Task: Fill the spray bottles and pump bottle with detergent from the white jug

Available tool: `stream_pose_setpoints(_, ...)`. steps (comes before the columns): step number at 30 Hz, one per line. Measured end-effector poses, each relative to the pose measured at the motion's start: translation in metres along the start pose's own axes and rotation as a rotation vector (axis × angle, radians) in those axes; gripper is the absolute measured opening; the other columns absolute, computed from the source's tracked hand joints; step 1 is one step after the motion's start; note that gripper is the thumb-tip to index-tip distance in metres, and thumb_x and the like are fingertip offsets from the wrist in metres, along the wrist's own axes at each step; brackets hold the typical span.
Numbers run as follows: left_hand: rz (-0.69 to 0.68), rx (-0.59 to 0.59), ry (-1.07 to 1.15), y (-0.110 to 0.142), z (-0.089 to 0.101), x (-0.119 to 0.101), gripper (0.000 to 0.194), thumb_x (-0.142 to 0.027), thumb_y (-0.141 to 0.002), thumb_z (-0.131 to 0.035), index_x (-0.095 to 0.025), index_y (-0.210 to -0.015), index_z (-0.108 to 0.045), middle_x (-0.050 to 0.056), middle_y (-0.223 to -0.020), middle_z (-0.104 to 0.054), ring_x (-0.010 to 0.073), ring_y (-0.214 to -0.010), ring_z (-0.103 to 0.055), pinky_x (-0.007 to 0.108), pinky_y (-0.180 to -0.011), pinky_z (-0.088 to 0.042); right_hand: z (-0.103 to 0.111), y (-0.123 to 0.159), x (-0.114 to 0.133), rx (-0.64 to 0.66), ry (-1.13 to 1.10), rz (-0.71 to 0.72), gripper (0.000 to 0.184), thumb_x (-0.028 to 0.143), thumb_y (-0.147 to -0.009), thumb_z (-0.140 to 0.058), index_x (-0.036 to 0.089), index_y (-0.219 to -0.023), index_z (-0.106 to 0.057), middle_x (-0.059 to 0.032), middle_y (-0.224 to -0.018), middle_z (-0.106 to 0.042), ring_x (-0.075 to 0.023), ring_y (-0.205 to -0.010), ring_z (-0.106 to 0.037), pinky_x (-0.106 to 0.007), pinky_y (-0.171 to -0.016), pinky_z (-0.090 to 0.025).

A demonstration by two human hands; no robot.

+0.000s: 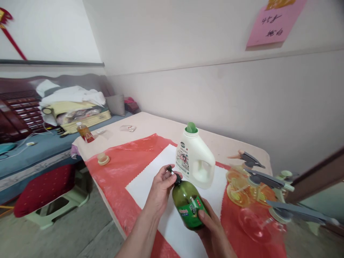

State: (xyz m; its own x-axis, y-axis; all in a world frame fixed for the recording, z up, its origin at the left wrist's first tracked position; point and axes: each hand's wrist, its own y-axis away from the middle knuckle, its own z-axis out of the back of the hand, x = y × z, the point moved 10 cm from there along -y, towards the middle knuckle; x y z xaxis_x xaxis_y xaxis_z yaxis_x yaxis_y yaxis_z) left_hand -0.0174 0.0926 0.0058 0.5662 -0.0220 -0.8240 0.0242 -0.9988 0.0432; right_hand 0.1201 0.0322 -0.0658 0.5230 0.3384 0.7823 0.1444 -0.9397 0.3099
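Note:
A green pump bottle (187,199) with a green label is held tilted over the white sheet (146,179). My right hand (212,222) grips its lower body, thumb across the label. At the top, my left hand (161,184) has its fingers closed round the black pump head (177,178). Just behind the bottle stands a large white jug (199,161) with a handle and a green spout in its uncapped mouth. Neither hand touches the jug.
Several clear spray bottles (262,218) with grey triggers crowd the table's right end. On the red cover (113,172) at left sits a pale cap (103,159). A drink bottle (85,132) stands farther back. A red-topped stool (45,190) is beside the table.

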Motion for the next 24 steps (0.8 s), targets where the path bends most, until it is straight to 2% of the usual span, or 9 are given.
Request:
stream_pose_setpoints(3, -0.009, -0.067, -0.047, 0.001, 0.006, 0.001, 0.042, -0.03, -0.071, -0.079, -0.018, -0.11, -0.064, 0.008, -0.093, -0.068, 0.0189, -0.091, -0.06, 0.033, -0.088, -0.041, 0.01, -0.004, 0.006, -0.086, 0.091, 0.137, 0.072, 0.052, -0.055, -0.08, 0.026, -0.116, -0.053, -0.0078, -0.113, -0.065, -0.0278, -0.099, -0.06, -0.038, -0.078, -0.047)
stream_pose_setpoints(6, -0.011, -0.098, -0.158, 0.001, 0.009, 0.005, 0.032, -0.035, -0.072, -0.078, -0.015, -0.096, -0.07, 0.008, -0.092, -0.068, 0.0189, -0.089, -0.06, 0.032, -0.087, -0.041, 0.016, -0.002, 0.017, -0.176, 0.224, 0.292, 0.077, 0.048, -0.049, -0.084, 0.027, -0.115, -0.05, -0.007, -0.114, -0.062, -0.0287, -0.105, -0.057, -0.042, -0.087, -0.046)
stream_pose_setpoints(10, -0.066, -0.159, -0.256, 0.001, 0.016, 0.004, 0.026, -0.038, -0.07, -0.078, -0.016, -0.076, -0.069, 0.002, -0.079, -0.064, 0.0148, -0.076, -0.056, 0.028, -0.077, -0.04, 0.019, 0.007, 0.03, -0.266, 0.448, 0.452, 0.079, 0.044, -0.054, -0.082, 0.028, -0.123, -0.046, -0.0067, -0.124, -0.055, -0.0296, -0.114, -0.052, -0.046, -0.097, -0.042)
stream_pose_setpoints(13, -0.077, -0.218, -0.268, 0.002, 0.023, 0.004, 0.027, -0.037, -0.067, -0.081, -0.017, -0.072, -0.064, -0.001, -0.074, -0.061, 0.013, -0.071, -0.053, 0.026, -0.072, -0.039, 0.02, 0.011, 0.035, -0.287, 0.583, 0.527, 0.082, 0.041, -0.054, -0.083, 0.028, -0.125, -0.044, -0.0074, -0.128, -0.052, -0.0302, -0.121, -0.047, -0.047, -0.104, -0.038)
stream_pose_setpoints(16, -0.059, -0.183, -0.271, 0.002, 0.019, 0.003, 0.026, -0.037, -0.07, -0.079, -0.016, -0.075, -0.065, 0.002, -0.078, -0.063, 0.0147, -0.074, -0.055, 0.028, -0.074, -0.04, 0.021, 0.007, 0.029, -0.251, 0.491, 0.424, 0.082, 0.044, -0.054, -0.083, 0.028, -0.124, -0.045, -0.0072, -0.126, -0.054, -0.0293, -0.117, -0.051, -0.044, -0.099, -0.043)
stream_pose_setpoints(19, -0.013, -0.085, -0.242, 0.002, 0.008, 0.003, 0.024, -0.036, -0.073, -0.076, -0.015, -0.079, -0.069, 0.006, -0.084, -0.067, 0.0174, -0.08, -0.058, 0.03, -0.08, -0.041, 0.015, 0.005, 0.022, -0.155, 0.245, 0.256, 0.074, 0.046, -0.056, -0.082, 0.027, -0.12, -0.05, -0.0066, -0.119, -0.062, -0.0272, -0.108, -0.057, -0.038, -0.086, -0.049)
stream_pose_setpoints(21, 0.038, -0.019, -0.191, 0.003, 0.001, 0.005, 0.023, -0.035, -0.074, -0.075, -0.014, -0.084, -0.07, 0.008, -0.088, -0.069, 0.0193, -0.085, -0.06, 0.031, -0.083, -0.041, 0.006, 0.004, 0.012, -0.05, 0.052, 0.083, 0.062, 0.05, -0.063, -0.078, 0.024, -0.115, -0.056, -0.0071, -0.108, -0.068, -0.0251, -0.094, -0.063, -0.034, -0.071, -0.051)
stream_pose_setpoints(24, 0.086, 0.061, -0.138, 0.006, -0.009, 0.007, 0.025, -0.034, -0.073, -0.075, -0.014, -0.089, -0.072, 0.011, -0.095, -0.07, 0.0218, -0.09, -0.06, 0.033, -0.086, -0.041, -0.006, 0.007, -0.012, 0.083, -0.184, -0.218, 0.052, 0.06, -0.073, -0.065, 0.018, -0.104, -0.064, -0.0103, -0.088, -0.072, -0.0228, -0.069, -0.067, -0.028, -0.051, -0.046)
